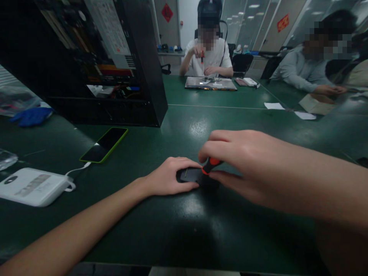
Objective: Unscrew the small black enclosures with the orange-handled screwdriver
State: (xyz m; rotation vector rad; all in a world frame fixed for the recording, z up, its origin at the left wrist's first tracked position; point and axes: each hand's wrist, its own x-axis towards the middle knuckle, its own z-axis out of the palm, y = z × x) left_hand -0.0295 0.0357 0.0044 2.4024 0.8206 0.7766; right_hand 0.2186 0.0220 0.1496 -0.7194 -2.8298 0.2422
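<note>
On the green table lies a small black device, rounded at its left end and about the size of a computer mouse. The thumb and fingers of my left hand are wrapped round its left end and hold it down. My right hand grips a red-and-black screwdriver from above. The screwdriver leans with its lower end at the right part of the device. Its tip is hidden, so I cannot tell whether it sits in a screw.
An open black computer case stands at the back left. A phone with a green edge and a white power bank with a cable lie left. Across the table, one person works on a flat panel; another sits by a small box.
</note>
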